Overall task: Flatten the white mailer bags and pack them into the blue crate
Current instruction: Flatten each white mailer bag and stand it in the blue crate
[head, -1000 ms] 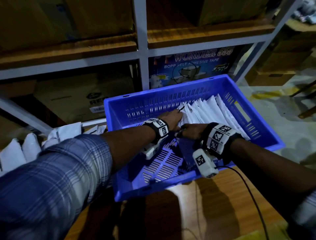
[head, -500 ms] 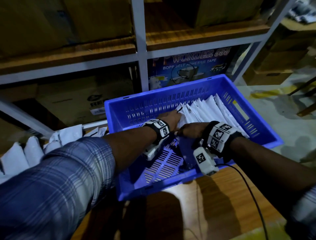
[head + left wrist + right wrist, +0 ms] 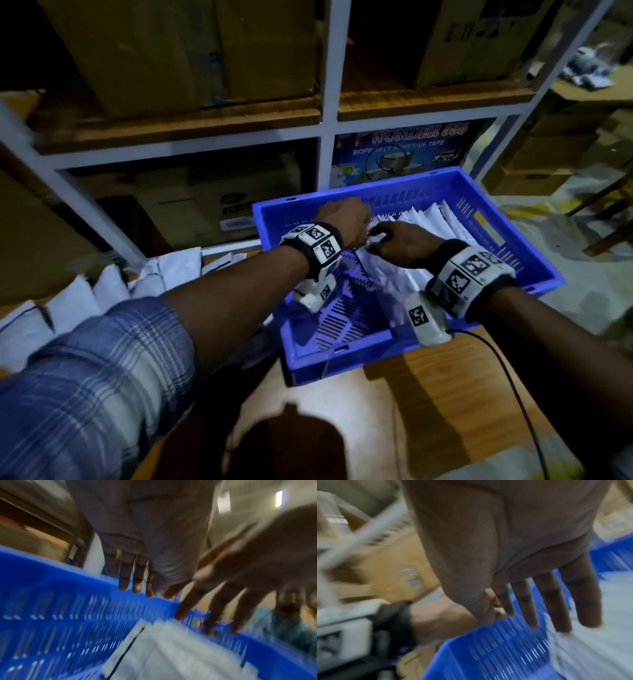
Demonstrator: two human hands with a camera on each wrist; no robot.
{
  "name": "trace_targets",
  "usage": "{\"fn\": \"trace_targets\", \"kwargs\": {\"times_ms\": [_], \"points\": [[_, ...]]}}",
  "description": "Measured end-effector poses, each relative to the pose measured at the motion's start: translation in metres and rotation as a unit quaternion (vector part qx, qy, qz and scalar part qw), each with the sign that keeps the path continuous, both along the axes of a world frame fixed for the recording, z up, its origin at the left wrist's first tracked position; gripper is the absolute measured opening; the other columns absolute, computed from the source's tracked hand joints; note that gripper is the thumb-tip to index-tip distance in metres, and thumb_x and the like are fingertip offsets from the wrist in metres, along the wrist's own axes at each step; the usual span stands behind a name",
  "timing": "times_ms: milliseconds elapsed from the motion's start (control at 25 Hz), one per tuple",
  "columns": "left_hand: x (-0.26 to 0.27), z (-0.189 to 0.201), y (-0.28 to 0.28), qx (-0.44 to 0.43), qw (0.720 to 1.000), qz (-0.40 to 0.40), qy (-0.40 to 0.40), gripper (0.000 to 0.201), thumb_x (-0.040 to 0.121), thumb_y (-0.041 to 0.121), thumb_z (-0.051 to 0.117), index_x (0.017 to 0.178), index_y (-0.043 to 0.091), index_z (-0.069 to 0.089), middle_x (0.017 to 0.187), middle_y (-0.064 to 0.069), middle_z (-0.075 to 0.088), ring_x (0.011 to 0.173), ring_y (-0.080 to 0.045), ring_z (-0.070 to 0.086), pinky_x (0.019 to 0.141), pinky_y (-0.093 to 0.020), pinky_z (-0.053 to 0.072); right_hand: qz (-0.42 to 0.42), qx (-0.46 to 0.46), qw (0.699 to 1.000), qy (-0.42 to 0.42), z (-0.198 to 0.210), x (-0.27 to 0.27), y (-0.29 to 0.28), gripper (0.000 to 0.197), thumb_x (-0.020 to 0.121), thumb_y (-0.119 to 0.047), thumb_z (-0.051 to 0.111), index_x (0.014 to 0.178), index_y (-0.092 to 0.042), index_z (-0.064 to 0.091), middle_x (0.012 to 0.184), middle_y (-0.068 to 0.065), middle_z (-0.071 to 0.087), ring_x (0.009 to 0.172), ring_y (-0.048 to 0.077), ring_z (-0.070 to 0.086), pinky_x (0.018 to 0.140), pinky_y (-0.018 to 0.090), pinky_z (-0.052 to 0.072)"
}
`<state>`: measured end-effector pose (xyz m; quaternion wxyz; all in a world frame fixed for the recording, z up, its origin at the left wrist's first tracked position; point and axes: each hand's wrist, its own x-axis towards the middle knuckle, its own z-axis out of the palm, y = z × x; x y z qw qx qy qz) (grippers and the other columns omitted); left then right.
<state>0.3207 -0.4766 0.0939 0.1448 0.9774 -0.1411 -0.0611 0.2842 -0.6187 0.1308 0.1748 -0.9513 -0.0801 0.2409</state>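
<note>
The head view showed both hands over the crate (image 3: 534,274) of bags (image 3: 435,219), while wrist views revealed the left hand (image 3: 145,536) and right hand (image 3: 513,540) with straight, empty fingers.

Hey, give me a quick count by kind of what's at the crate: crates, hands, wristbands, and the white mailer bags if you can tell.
Blue crate: 1
Hands: 2, left hand and right hand
Marker wristbands: 2, left wristband and right wristband
White mailer bags: overlapping, no sure count
Total counted: 5
</note>
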Motion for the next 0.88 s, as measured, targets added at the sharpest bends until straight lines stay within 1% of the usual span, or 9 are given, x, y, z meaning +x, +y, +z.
{"fn": "trace_targets", "kwargs": {"times_ms": [40, 120, 240, 320, 400, 520, 640, 800, 880], "points": [[-0.015, 0.013, 0.012, -0.028, 0.999, 0.016, -0.023, 0.022, 0.088, 0.035, 0.061, 0.107, 0.024, 0.066, 0.119, -0.007, 0.065, 0.108, -0.033, 0.062, 0.084, -0.037, 0.048, 0.012, 0.007, 0.999, -0.051, 0.004, -0.008, 0.006, 0.043, 0.095, -0.033, 0.056, 0.136, -0.017, 0.053, 0.132, 0.012, 0.060, 0.115, 0.029, 0.059, 0.086, 0.029, 0.048], [-0.050, 0.030, 0.036, -0.079, 0.993, 0.027, -0.089, 0.033, 0.088, 0.030, 0.060, 0.120, 0.025, 0.065, 0.126, -0.006, 0.064, 0.118, -0.030, 0.057, 0.100, -0.038, 0.043, 0.016, 0.062, 0.990, -0.124, 0.010, -0.032, 0.022, 0.060, 0.094, -0.031, 0.058, 0.149, -0.019, 0.037, 0.145, 0.009, 0.050, 0.128, 0.027, 0.051, 0.103, 0.034, 0.041], [-0.114, 0.031, 0.085, -0.194, 0.957, 0.056, -0.206, 0.049, 0.085, 0.028, 0.058, 0.133, 0.016, 0.061, 0.133, -0.008, 0.061, 0.126, -0.029, 0.052, 0.110, -0.042, 0.036, 0.017, 0.146, 0.966, -0.214, 0.012, -0.084, 0.070, 0.068, 0.095, -0.023, 0.060, 0.154, -0.015, 0.028, 0.157, 0.007, 0.032, 0.144, 0.022, 0.032, 0.115, 0.030, 0.024], [-0.162, 0.016, 0.122, -0.237, 0.941, 0.084, -0.228, 0.055, 0.085, 0.028, 0.057, 0.138, 0.016, 0.057, 0.137, -0.008, 0.058, 0.128, -0.029, 0.051, 0.111, -0.042, 0.038, 0.027, 0.188, 0.949, -0.253, 0.005, -0.122, 0.106, 0.067, 0.093, -0.019, 0.062, 0.152, -0.014, 0.031, 0.157, 0.010, 0.033, 0.145, 0.023, 0.030, 0.117, 0.030, 0.022], [-0.210, -0.004, 0.160, -0.247, 0.942, 0.108, -0.198, 0.057, 0.087, 0.028, 0.055, 0.143, 0.020, 0.052, 0.142, -0.005, 0.054, 0.132, -0.026, 0.048, 0.111, -0.042, 0.038, 0.043, 0.216, 0.940, -0.261, -0.009, -0.155, 0.142, 0.067, 0.092, -0.024, 0.064, 0.151, -0.014, 0.034, 0.154, 0.010, 0.037, 0.142, 0.023, 0.035, 0.117, 0.030, 0.025], [-0.276, -0.034, 0.218, -0.237, 0.950, 0.142, -0.144, 0.055, 0.091, 0.033, 0.053, 0.145, 0.023, 0.049, 0.147, -0.002, 0.051, 0.137, -0.021, 0.044, 0.113, -0.043, 0.036, 0.058, 0.245, 0.940, -0.229, -0.035, -0.207, 0.198, 0.064, 0.093, -0.023, 0.064, 0.150, -0.017, 0.035, 0.152, 0.004, 0.040, 0.140, 0.018, 0.037, 0.111, 0.020, 0.024], [-0.328, -0.054, 0.261, -0.209, 0.959, 0.175, -0.079, 0.057, 0.090, 0.036, 0.051, 0.146, 0.023, 0.048, 0.150, -0.005, 0.048, 0.139, -0.023, 0.040, 0.116, -0.043, 0.034, 0.066, 0.236, 0.956, -0.164, -0.061, -0.249, 0.244, 0.064, 0.095, -0.028, 0.061, 0.152, -0.023, 0.032, 0.157, 0.000, 0.033, 0.144, 0.017, 0.031, 0.115, 0.037, 0.032], [-0.358, -0.076, 0.296, -0.173, 0.967, 0.185, -0.013, 0.054, 0.096, 0.028, 0.057, 0.148, 0.028, 0.044, 0.157, -0.002, 0.038, 0.144, -0.022, 0.032, 0.119, -0.040, 0.027, 0.061, 0.175, 0.979, -0.082, -0.103, -0.270, 0.276, 0.065, 0.095, -0.044, 0.058, 0.152, -0.025, 0.032, 0.157, -0.001, 0.034, 0.143, 0.018, 0.032, 0.115, 0.041, 0.033], [-0.354, -0.084, 0.303, -0.163, 0.969, 0.183, -0.002, 0.054, 0.096, 0.027, 0.058, 0.148, 0.028, 0.044, 0.158, -0.001, 0.037, 0.145, -0.022, 0.031, 0.119, -0.037, 0.024, 0.052, 0.154, 0.984, -0.068, -0.118, -0.267, 0.280, 0.063, 0.094, -0.043, 0.059, 0.150, -0.025, 0.035, 0.154, 0.001, 0.038, 0.139, 0.021, 0.037, 0.113, 0.040, 0.035]]}}
